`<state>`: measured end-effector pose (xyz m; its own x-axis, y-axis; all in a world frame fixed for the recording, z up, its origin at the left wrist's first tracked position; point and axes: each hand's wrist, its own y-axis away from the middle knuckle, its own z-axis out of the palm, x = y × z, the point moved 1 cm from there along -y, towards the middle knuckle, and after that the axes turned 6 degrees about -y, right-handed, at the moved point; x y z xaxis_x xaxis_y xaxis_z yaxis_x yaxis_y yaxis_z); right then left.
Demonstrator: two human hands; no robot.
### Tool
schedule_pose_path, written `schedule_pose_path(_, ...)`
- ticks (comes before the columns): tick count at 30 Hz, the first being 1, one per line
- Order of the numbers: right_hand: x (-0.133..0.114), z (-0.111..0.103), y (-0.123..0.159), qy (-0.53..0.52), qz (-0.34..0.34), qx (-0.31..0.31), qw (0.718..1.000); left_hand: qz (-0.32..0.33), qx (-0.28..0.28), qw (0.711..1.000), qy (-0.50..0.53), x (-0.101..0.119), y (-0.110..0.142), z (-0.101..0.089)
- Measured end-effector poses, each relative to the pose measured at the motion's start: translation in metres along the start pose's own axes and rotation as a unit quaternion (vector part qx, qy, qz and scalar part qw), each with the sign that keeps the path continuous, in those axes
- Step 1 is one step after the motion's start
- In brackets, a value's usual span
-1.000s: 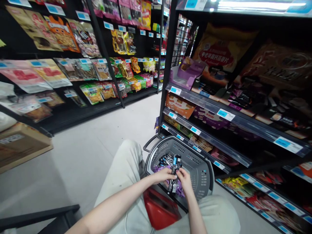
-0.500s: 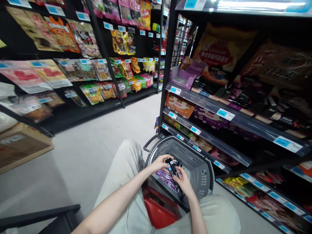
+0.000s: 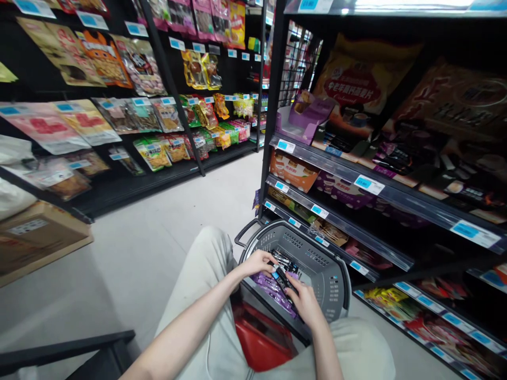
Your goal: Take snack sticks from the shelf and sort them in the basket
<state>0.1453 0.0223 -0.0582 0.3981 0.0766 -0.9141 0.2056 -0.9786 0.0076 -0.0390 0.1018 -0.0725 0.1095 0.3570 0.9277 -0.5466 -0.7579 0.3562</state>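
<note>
A grey plastic shopping basket [image 3: 319, 281] stands between my knees. Over it, my left hand [image 3: 258, 264] pinches the upper end of a black stick sachet [image 3: 282, 277], possibly more than one. Curled fingers of my right hand [image 3: 307, 302] hold the lower part, and some of their tips are hidden. Purple stick sachets [image 3: 271, 290] lie in the basket just beneath. Other dark sachets [image 3: 285, 259] rest behind them, partly covered by my left hand.
On the right, a shelf rack [image 3: 344, 174] holds boxes and sachets close to the basket. A red object [image 3: 259, 340] sits below the basket. Snack bags [image 3: 154, 153] line the left shelves, with a cardboard box [image 3: 43, 237] on the floor at left.
The black sachet has tilted and moved slightly lower, and my right hand has shifted a little down and right. More dark sachets in the basket now show. The view has shifted slightly.
</note>
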Motion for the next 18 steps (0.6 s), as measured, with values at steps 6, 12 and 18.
schedule_pose_path(6, 0.003, 0.012, -0.003, 0.193, -0.014, -0.002, 0.981, -0.004, 0.063, 0.997, -0.037, -0.006, -0.006, -0.005)
schedule_pose_path(12, -0.005, 0.014, -0.004, 0.279, 0.004, 0.063, 0.958, 0.042, 0.117, 0.990, -0.060, -0.002, -0.005, 0.001)
schedule_pose_path(18, -0.007, 0.012, -0.006, 0.214, 0.015, 0.128, 0.968, 0.109, 0.169, 0.977, -0.071, 0.008, 0.001, 0.008)
